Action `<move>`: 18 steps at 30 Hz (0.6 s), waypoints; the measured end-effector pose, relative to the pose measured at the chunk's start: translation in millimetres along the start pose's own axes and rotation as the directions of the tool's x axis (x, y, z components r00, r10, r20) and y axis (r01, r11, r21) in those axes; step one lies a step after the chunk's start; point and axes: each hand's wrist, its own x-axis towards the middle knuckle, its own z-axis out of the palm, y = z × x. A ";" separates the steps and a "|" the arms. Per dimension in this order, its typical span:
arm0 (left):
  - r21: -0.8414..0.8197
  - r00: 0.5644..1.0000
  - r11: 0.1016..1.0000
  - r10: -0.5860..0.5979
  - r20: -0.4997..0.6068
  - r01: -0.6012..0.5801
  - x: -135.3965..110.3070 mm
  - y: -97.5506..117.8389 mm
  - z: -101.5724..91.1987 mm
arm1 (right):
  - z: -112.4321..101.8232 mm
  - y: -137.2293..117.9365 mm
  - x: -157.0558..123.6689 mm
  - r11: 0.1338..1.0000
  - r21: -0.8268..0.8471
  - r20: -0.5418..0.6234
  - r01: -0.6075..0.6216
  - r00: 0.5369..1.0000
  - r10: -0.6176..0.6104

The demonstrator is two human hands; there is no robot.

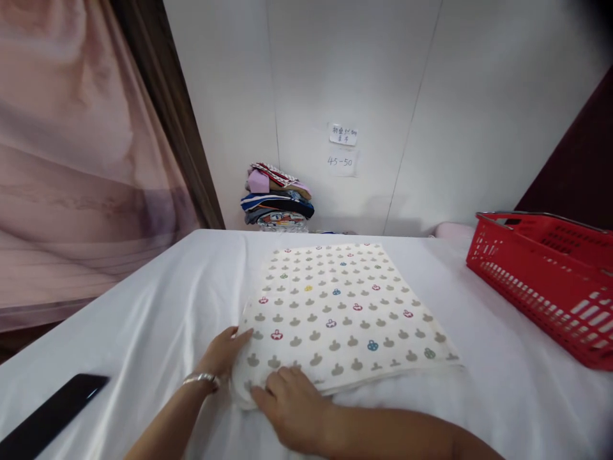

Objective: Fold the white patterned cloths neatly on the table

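Note:
A folded white cloth (335,306) printed with grey and coloured mushroom shapes lies flat on the white-covered table. At its near left side, my left hand (226,350), with a silver bracelet at the wrist, grips the edge, thumb on top and the other fingers mostly hidden. My right hand (294,404) is closed at the near edge, close to the left corner, its fingers curled over the fabric. Between my hands the corner looks rounded and slightly raised.
A red plastic basket (541,281) stands at the right. A black phone-like object (52,415) lies at the near left. Behind the table's far edge rises a stack of folded fabrics (278,198). Paper notes (343,160) hang on the wall; a pink curtain (86,160) drapes at left.

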 end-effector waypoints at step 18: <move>0.113 0.996 0.993 -0.015 -0.090 0.025 -54.0 -4.1 8.5 | -71.6 63.4 -125.2 0.977 0.061 0.125 -0.206 0.972 0.197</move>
